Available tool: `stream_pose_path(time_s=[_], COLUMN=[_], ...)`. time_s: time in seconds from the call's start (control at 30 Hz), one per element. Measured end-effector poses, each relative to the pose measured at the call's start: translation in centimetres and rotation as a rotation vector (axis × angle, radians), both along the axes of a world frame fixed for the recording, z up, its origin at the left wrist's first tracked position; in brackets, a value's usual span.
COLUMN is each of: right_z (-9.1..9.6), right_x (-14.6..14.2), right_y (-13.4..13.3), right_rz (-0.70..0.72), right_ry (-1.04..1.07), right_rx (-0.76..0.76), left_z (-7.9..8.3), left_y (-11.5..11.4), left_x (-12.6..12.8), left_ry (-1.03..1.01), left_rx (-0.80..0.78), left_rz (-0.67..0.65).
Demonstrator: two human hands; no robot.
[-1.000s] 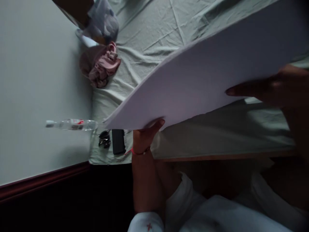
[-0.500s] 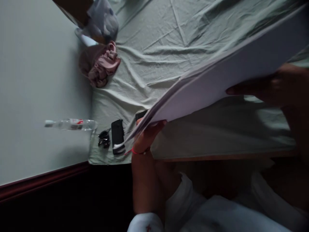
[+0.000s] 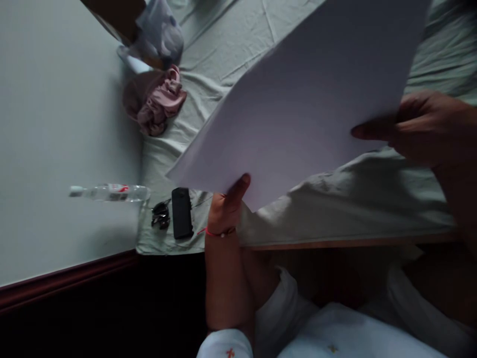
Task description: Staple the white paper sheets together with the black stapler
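A blank white sheet of paper (image 3: 298, 109), perhaps several sheets together, is held up over the cloth-covered table between my two hands. My left hand (image 3: 228, 206) grips its lower left part, thumb on the face towards me and fingers hidden behind. A red string circles that wrist. At the right edge of the paper, my right hand (image 3: 421, 127) pinches it, thumb in front and the other fingers mostly out of sight. The paper's face shows no marks that I can see.
Left of my left hand lie a black phone-like case (image 3: 182, 214) and a small bunch of keys (image 3: 161, 215). A clear bottle (image 3: 119, 192) stands by the wall. Crumpled pink cloth (image 3: 158, 102) and a plastic bag (image 3: 160, 37) sit farther back on the pale green tablecloth (image 3: 208, 114).
The paper has turned from nearly edge-on to showing its broad face. My left thumb now lies flatter on it, and the black case is less covered. Both hands keep their hold.
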State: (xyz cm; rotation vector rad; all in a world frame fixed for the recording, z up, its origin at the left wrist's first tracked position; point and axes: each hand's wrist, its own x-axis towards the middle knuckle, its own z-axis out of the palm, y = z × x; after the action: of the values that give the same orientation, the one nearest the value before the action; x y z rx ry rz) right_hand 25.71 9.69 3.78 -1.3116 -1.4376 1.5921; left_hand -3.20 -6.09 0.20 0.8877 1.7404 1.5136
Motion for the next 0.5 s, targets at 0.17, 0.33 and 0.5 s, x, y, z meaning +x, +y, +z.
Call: stream_pose_path(time_s=[0.17, 0.33, 0.5], right_z=[0.0, -0.5, -1.1], right_x=[0.3, 1.0, 1.6], right_y=[0.0, 0.4, 0.8], right_rz=[-0.019, -0.037, 0.125], right_ry=[0.098, 0.115, 0.058], right_rx=[-0.084, -0.204, -0.167], left_z=[0.9, 1.2, 1.3], left_y=[1.4, 1.5, 1.4], left_x=[1.2, 1.4, 1.2], left_ry=[-0.317, -0.337, -0.331], left_rx=[-0.033, -0.044, -0.064], left_rz=[-0.087, -0.07, -0.041])
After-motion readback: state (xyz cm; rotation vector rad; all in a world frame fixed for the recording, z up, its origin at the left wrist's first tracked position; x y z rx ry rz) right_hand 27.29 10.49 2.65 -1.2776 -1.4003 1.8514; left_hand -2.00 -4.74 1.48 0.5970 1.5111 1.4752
